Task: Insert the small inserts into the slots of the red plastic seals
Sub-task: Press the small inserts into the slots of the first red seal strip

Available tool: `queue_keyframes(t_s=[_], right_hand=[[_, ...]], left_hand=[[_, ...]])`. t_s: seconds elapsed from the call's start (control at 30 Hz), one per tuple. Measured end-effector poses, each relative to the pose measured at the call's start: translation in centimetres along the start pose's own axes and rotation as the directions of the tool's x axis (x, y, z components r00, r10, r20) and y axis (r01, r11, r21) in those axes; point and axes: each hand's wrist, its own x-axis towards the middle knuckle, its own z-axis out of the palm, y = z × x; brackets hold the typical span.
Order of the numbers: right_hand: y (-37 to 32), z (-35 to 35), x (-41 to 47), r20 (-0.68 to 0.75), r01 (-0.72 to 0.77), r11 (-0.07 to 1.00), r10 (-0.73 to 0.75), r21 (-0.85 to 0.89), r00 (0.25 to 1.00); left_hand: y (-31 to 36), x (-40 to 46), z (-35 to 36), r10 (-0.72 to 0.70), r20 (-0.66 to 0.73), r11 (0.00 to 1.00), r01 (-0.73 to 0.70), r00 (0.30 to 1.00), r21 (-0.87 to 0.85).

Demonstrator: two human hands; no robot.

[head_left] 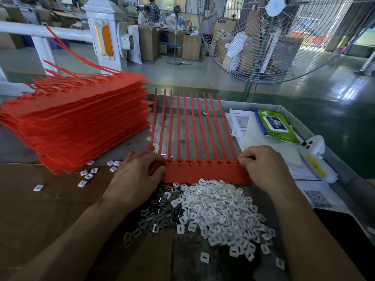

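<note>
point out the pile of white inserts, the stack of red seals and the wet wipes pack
pile of white inserts [221, 211]: head view, middle of the heap.
stack of red seals [81, 122]: head view, side face of the stack.
wet wipes pack [276, 126]: head view, its white lid flap.

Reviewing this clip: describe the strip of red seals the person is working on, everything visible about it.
The strip of red seals lies flat on the table, a joined row of red plastic tags with long thin tails fanning away from the person. Near each tail's base is a small slot, most showing a pale insert. The left hand grips its left end; the right hand pinches at its right corner. Its near edge touches the pile of white inserts.
</note>
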Motion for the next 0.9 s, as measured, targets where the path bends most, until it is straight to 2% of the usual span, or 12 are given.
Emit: queue_keyframes(t_s=[0.37,0.63,0.9], right_hand=[[0.38,0.65,0.41,0.029,0.001,0.997,0.001,-0.077,1.0],[0.12,0.85,0.32,-0.059,-0.076,0.997,0.077,0.021,0.995],[0.53,0.87,0.45,-0.073,-0.117,0.983,0.128,0.14,0.989]], left_hand=[[-0.24,-0.05,0.17,0.016,-0.018,1.0,-0.016,1.0,-0.002],[-0.29,0.04,0.2,0.015,-0.008,1.0,-0.015,1.0,-0.013],[-0.44,0.05,0.22,0.023,-0.014,1.0,-0.023,1.0,0.001]])
